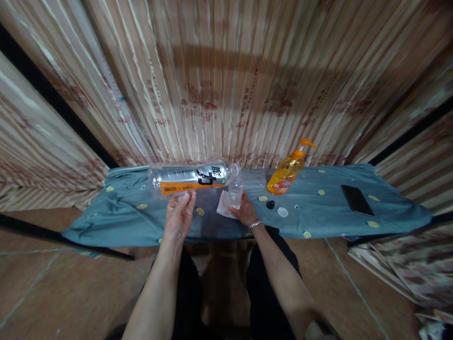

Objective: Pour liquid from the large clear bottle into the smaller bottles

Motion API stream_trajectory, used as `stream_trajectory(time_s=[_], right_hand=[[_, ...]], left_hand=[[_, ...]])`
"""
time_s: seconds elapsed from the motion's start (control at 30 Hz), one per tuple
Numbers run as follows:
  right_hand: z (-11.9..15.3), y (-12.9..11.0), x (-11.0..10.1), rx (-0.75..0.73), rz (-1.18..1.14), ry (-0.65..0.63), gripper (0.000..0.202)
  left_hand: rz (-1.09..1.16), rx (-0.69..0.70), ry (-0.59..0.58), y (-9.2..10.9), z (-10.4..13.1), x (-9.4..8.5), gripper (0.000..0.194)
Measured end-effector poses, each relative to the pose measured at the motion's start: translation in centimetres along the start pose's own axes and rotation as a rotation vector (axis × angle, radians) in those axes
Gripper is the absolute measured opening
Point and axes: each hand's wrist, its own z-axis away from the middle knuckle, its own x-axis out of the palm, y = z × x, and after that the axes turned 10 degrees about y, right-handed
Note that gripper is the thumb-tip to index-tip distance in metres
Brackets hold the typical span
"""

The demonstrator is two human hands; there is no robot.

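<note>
My left hand (pixel 180 213) holds a large clear bottle (pixel 191 178) with a silver and orange label, tipped onto its side with its mouth to the right. That mouth is at the top of a small clear bottle (pixel 235 192), which my right hand (pixel 245 211) grips upright from the right side. Whether liquid is passing between them is too small to tell. Beneath the small bottle a white paper (pixel 222 206) lies on the blue-green cloth. Right of my right hand are a small black cap (pixel 270 204) and a white round lid (pixel 282 212).
An orange pump bottle (pixel 284 174) stands right of the hands. Farther right a dark phone (pixel 356 200) lies on the cloth-covered table (pixel 329 219). Pleated curtains (pixel 219 85) hang behind, with dark metal poles (pixel 63 99) at both sides.
</note>
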Motion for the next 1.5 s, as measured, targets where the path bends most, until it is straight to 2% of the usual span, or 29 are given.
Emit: stream_trajectory(time_s=[0.23,0.53,1.13,1.3,1.5], right_hand=[[0.05,0.38,0.17,-0.039,-0.012,0.015,0.086],[0.08,0.29,-0.09,-0.012,-0.063,-0.006,0.085],[0.06,0.34,0.05,-0.048,-0.023,0.015,0.082],[0.08,0.31,0.04,-0.015,0.008,-0.002,0.085],[0.08,0.39,-0.01,-0.044,-0.002,0.006,0.086]], left_hand=[[-0.018,-0.017,0.014,0.22,0.19,0.24,0.037],[-0.013,-0.040,-0.006,0.30,0.22,0.21,0.031],[-0.005,-0.033,-0.019,0.04,0.05,-0.14,0.030],[-0.006,-0.037,-0.006,0.24,0.29,0.23,0.028],[0.002,-0.040,-0.002,0.37,0.45,0.48,0.029]])
